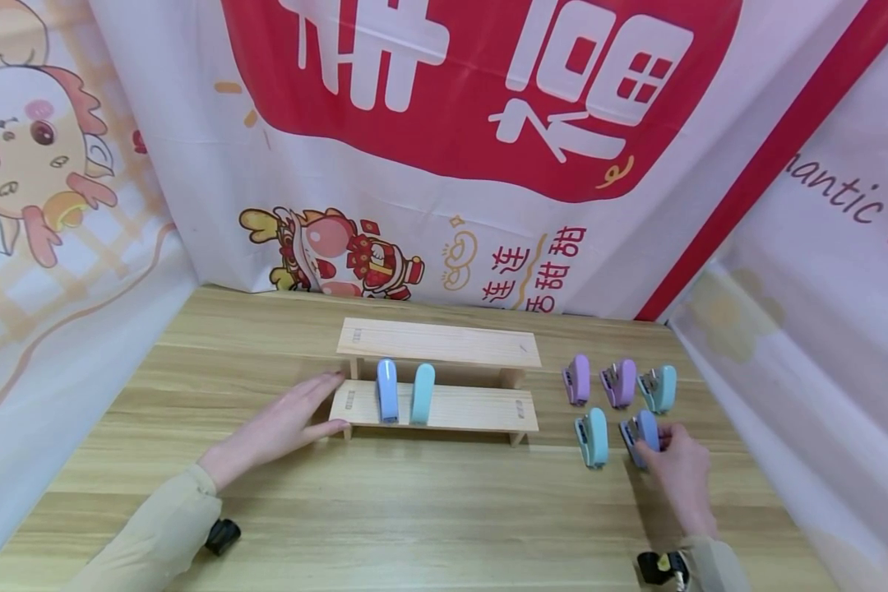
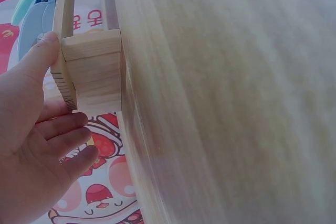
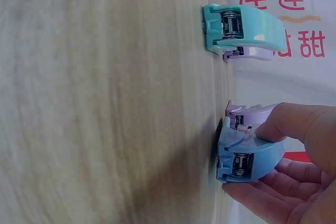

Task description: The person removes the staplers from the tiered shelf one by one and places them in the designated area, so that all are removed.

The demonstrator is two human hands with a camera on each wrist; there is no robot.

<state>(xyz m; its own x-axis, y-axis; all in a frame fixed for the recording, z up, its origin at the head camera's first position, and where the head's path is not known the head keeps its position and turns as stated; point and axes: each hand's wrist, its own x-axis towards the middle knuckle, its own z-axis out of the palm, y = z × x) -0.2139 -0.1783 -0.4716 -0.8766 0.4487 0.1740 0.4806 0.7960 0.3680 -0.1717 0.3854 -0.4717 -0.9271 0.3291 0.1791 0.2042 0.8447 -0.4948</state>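
Observation:
My right hand [image 1: 679,469] pinches a blue stapler [image 3: 265,158] between thumb and fingers at the table's right side. That stapler stands low at the tabletop, at the front right of a group of staplers. My left hand [image 1: 289,423] grips the left end of a two-step wooden rack [image 1: 466,409], thumb at the front corner and index finger at the back of the lower board. The left hand's other fingers lie loosely bent in the left wrist view. On the lower step stand a blue stapler [image 1: 387,391] and a teal stapler [image 1: 423,395], side by side.
Beside the held stapler stands a teal stapler [image 1: 592,438]. Behind them are two purple staplers [image 1: 579,380] and another teal one [image 1: 659,389]. The rack's upper step [image 1: 444,343] is bare. Printed cloth [image 1: 429,156] hangs at the table's back and sides.

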